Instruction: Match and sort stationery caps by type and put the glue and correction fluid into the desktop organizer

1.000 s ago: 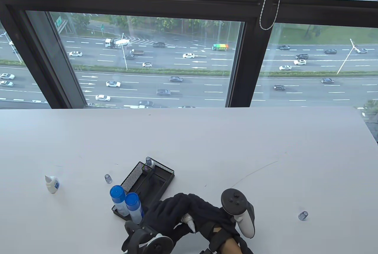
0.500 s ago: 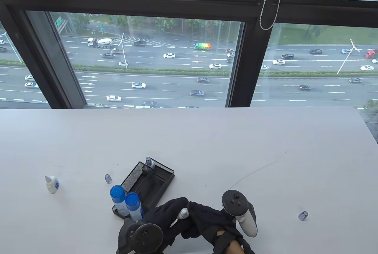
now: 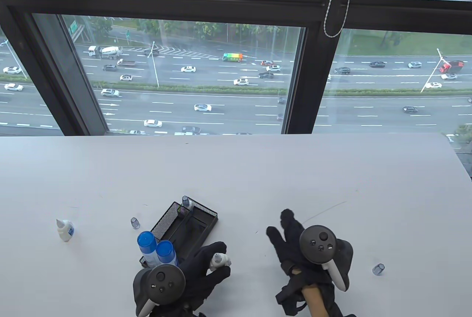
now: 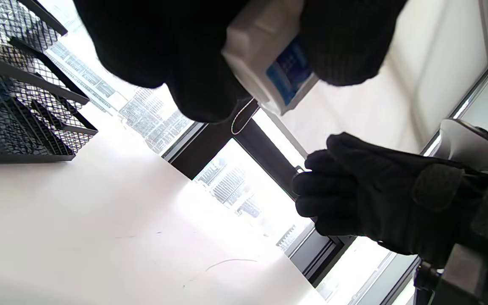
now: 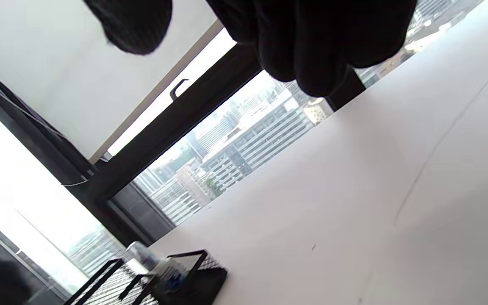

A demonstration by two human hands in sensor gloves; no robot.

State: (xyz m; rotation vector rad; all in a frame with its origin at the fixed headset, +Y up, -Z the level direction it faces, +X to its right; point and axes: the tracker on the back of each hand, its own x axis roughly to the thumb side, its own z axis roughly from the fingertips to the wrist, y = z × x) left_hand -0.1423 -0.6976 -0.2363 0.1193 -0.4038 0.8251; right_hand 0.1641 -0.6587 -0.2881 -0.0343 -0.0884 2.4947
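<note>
My left hand (image 3: 205, 262) grips a small white bottle (image 3: 218, 259) with a blue label (image 4: 288, 70), just right of the black mesh organizer (image 3: 199, 221). Whether its tip carries a cap I cannot tell. My right hand (image 3: 285, 230) hovers further right with straight, spread fingers and holds nothing. Two blue-capped glue sticks (image 3: 156, 247) stand in the organizer's near end. A capped small bottle (image 3: 187, 203) stands in its far corner. Another white bottle (image 3: 65, 229) stands uncapped at the far left. One translucent cap (image 3: 135, 223) sits left of the organizer, another cap (image 3: 378, 269) at the right.
The white table (image 3: 236, 169) runs back to a large window with dark frames. Its right edge curves in near the far right corner. In the right wrist view the organizer (image 5: 184, 271) shows at the bottom left.
My right hand let go of the small bottle, opened and moved right and away. My left hand keeps the bottle and has shifted slightly left, toward the organizer.
</note>
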